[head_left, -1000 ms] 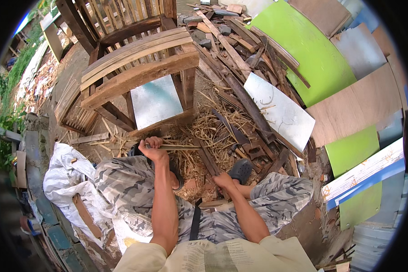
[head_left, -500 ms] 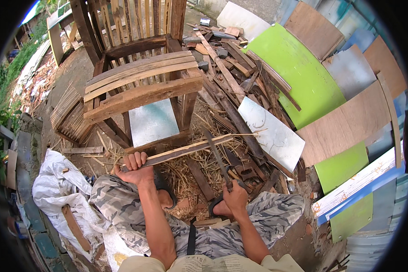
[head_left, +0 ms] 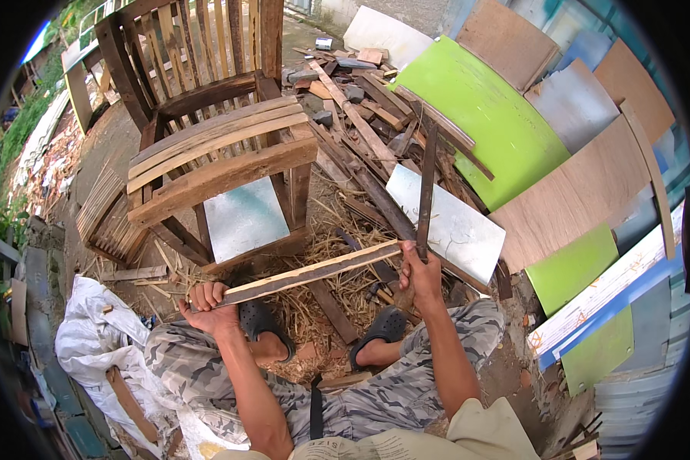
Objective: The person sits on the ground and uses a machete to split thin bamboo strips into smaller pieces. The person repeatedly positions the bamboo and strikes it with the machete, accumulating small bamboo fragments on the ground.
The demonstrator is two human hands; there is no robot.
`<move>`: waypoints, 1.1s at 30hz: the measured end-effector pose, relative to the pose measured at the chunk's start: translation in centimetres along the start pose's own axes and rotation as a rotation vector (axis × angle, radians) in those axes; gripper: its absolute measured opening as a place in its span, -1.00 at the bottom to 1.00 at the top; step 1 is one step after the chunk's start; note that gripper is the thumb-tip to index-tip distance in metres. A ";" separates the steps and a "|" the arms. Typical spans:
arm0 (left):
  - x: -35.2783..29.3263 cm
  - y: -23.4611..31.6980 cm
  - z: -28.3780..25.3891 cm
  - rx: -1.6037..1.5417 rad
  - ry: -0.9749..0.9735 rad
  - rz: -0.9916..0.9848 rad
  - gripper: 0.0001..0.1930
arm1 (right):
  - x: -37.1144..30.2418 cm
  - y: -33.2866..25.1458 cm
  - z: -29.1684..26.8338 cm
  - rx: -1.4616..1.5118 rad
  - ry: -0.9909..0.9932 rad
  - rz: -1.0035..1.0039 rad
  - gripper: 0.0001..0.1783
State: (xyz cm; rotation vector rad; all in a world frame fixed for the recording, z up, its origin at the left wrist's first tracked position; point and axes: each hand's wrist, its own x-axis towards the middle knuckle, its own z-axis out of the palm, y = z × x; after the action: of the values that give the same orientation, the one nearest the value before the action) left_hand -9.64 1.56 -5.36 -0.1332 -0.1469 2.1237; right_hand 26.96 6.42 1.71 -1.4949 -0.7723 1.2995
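We've got the wood strip (head_left: 314,270) spanning both hands, slanting up to the right above the shavings (head_left: 295,307). Our L hand (head_left: 211,305) is clamped on its near end, fingers curled over the top. Our R hand (head_left: 423,276) is wrapped round the handle of the long knife (head_left: 428,184), w/ the blade pointing up & away; its fingers are right at the strip's far end. Contact looks likely there, but we can't tell if they pinch it too.

Biggest change vs. half a sec ago: our R hand was lower, w/ the blade crossing near the strip & the far end sticking out free. Now that hand is up at the tip & the blade stands past the end. For the work, we'd judge that as a pause in blade contact, b/c the edge isn't along the wood rn. L grip is abt the same, so the strip stays steady at that end.

Round us: slatted chair (head_left: 230,182) just beyond the strip, loose plank (head_left: 333,314) on the shavings btwn our dark clogs (head_left: 381,335), scrap wood pile (head_left: 360,115) farther off, green panel (head_left: 483,115) to its right, white sack (head_left: 100,330) beside our L knee.
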 end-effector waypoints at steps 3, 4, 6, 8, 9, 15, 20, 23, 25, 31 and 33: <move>0.0 0.0 0.1 -0.023 -0.020 -0.044 -0.51 | 0.9 -1.4 0.3 0.092 -0.045 0.050 -0.63; -0.2 -0.1 0.0 -0.025 -0.021 -0.055 -0.51 | 0.9 -1.6 0.0 0.108 -0.047 0.051 -0.66; -0.5 -0.2 -0.1 -0.023 -0.022 -0.076 -0.52 | 0.9 -1.7 -0.7 0.143 -0.053 0.057 -0.69; -0.4 0.7 -0.4 0.032 0.006 -0.031 -0.52 | 1.4 -1.3 -1.2 0.175 -0.037 0.028 -0.66; -0.3 1.3 -0.5 0.049 0.008 -0.015 -0.53 | 1.8 -1.2 -1.5 0.166 -0.002 0.012 -0.66; -0.5 3.2 2.9 0.172 -0.075 0.102 -0.55 | 2.8 -1.8 -3.2 -0.026 0.198 -0.043 -0.53; -2.2 -2.0 8.9 0.420 -0.130 0.168 -0.47 | 0.6 -1.9 -2.4 -0.049 0.228 -0.058 -0.24; -2.7 -4.5 9.4 0.532 -0.122 0.177 -0.45 | -0.3 -2.0 -1.2 -0.105 0.158 -0.075 -0.32; -3.1 -6.0 8.1 0.648 -0.123 0.186 -0.46 | -0.2 -1.5 -1.4 -0.266 0.120 -0.079 -0.34; -4.6 -10.3 -2.9 1.026 -0.296 0.163 -0.55 | 1.9 2.9 -4.1 -1.247 -0.049 0.044 -0.32; -5.4 -10.9 -5.4 1.147 -0.291 0.192 -0.56 | 1.4 3.9 -4.1 -1.283 -0.251 0.274 -0.38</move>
State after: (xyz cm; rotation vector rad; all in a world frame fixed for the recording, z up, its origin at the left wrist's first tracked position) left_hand 3.15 2.94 -8.82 0.8570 0.9356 2.0896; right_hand 30.74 5.39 -2.62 -2.4988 -1.8171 1.2119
